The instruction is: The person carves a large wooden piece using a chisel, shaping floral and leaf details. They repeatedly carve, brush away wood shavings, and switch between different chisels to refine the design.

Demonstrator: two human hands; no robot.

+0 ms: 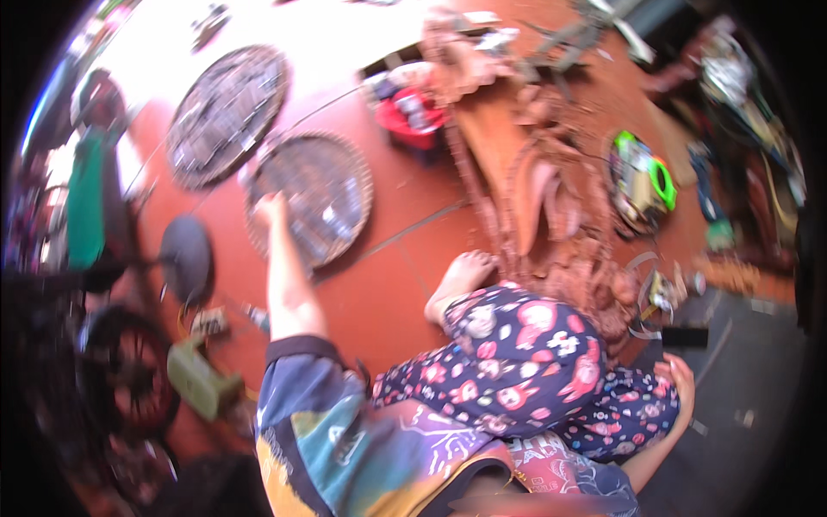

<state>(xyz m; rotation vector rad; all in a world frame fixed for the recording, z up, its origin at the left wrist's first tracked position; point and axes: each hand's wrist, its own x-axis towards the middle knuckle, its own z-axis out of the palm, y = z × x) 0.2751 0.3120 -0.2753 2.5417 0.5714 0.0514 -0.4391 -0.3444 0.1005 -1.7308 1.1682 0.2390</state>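
At the lower right, the right hand (680, 386) rests against the patterned trousers (530, 358), its grip loose with fingers extended. Farther out, beyond the bare foot (463, 280), the left arm reaches over the reddish tiled floor (388, 302) to the nearer round tray (369, 189). The left hand (271, 208) is at that tray's left side; with the blur, I cannot tell whether its grip is closed on anything. Dark, flat pieces seem to cover the tray. To its right stands a large reddish-brown carved piece (491, 142); past it, up and left, lies the farther round tray (283, 77), similarly filled.
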